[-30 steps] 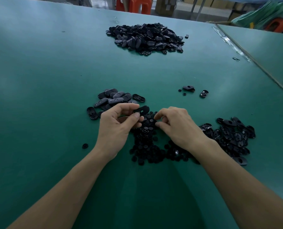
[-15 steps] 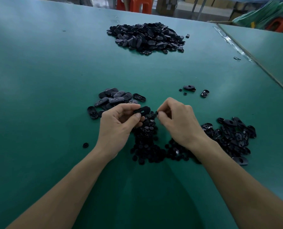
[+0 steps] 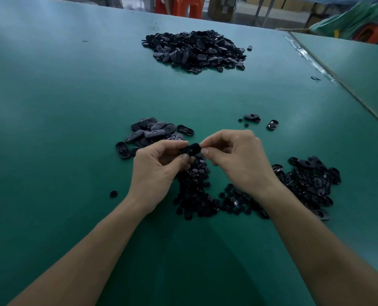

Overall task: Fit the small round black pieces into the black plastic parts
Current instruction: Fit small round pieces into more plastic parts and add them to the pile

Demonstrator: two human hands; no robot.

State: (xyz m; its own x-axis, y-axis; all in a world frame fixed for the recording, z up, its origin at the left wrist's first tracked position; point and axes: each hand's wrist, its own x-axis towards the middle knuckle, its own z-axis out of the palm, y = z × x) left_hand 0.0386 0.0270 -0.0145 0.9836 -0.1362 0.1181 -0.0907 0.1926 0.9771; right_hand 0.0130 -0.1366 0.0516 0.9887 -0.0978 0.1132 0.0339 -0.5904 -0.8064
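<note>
My left hand (image 3: 159,167) pinches an oval black plastic part (image 3: 190,149) between thumb and fingers, held just above the table. My right hand (image 3: 238,160) has its thumb and forefinger closed at the part's right end; whatever they pinch is too small to make out. Below both hands lies a heap of small round black pieces (image 3: 197,195). A pile of oval black parts (image 3: 311,180) lies to the right of my right wrist. A smaller group of oval parts (image 3: 152,131) lies just beyond my left hand.
A large heap of black oval parts (image 3: 194,50) sits far across the green table (image 3: 62,107). A few loose parts (image 3: 253,117) lie beyond my right hand, and one round piece (image 3: 113,193) left of my left wrist. A table seam (image 3: 338,82) runs along the right.
My right hand has lifted off the heap of round pieces and moved up and left to the end of the oval part held in my left hand.
</note>
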